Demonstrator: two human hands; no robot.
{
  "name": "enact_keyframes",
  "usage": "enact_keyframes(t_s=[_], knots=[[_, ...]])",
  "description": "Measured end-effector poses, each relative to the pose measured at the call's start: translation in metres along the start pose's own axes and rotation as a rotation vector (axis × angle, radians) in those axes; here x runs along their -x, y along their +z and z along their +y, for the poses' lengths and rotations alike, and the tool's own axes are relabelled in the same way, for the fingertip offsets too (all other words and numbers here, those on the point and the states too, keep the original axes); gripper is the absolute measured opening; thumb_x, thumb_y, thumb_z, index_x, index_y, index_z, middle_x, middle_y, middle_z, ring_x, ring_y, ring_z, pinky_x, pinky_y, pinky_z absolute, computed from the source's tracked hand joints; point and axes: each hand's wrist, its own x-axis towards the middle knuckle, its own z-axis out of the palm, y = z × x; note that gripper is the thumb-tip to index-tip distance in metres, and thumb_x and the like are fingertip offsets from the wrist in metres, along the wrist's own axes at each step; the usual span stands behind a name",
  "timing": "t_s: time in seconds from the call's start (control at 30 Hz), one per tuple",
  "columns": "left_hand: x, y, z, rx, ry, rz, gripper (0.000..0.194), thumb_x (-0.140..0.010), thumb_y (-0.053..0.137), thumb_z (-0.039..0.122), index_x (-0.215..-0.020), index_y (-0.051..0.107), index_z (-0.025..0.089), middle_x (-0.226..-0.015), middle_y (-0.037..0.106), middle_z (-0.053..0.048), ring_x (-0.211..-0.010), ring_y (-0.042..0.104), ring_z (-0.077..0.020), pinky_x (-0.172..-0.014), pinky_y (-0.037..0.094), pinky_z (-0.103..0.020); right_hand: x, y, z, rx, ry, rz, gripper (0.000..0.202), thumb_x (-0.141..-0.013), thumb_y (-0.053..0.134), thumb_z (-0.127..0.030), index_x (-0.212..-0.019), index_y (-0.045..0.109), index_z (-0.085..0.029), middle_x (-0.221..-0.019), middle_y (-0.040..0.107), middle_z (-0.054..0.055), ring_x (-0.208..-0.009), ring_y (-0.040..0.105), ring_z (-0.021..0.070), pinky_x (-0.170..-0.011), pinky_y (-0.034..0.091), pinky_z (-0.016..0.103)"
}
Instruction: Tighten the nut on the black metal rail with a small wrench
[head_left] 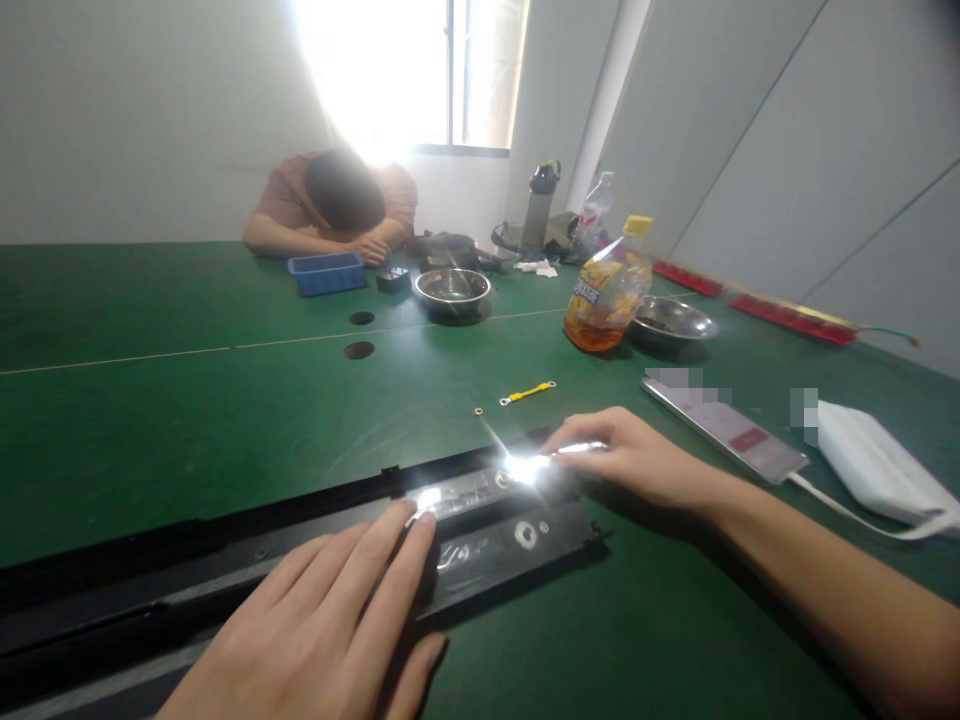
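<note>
A long black channel-shaped profile [480, 590] lies across the table's near left part. My left hand [330, 610] rests flat on it, fingers stretched out and holding nothing. Between the thumb and fingers of my right hand [630, 450] is a shiny metal tool [585, 448], which looks like a wrench; glare hides its head. The tool's bright end is at the profile's right end, close beside a small nut [502, 480]. A white ring-shaped mark [526, 535] shows on the profile's near face. Beyond the profile lie a small brass-coloured ring [478, 412] and a yellow cable with ring terminals [529, 393].
To the right are a phone [731, 430] on a white cable and a white block-like device [877, 465]. Farther back stand a bottle of orange drink [600, 300], metal bowls [453, 290] and a blue bin [327, 275]. A person [337, 200] leans on the far edge.
</note>
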Motion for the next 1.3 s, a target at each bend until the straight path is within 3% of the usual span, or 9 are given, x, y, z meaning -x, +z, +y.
enact_keyframes(t_s=[1.3], knots=[[0.001, -0.003, 0.000, -0.002, 0.004, -0.009, 0.074, -0.090, 0.069, 0.050, -0.151, 0.056, 0.010, -0.148, 0.064, -0.013, -0.122, 0.064, -0.0297, -0.102, 0.046, -0.043, 0.001, -0.001, -0.004, 0.010, 0.028, 0.031, 0.032, -0.085, 0.079, -0.052, -0.095, 0.088, -0.022, -0.106, 0.085, 0.008, -0.099, 0.076, 0.0307, -0.097, 0.056, 0.042]])
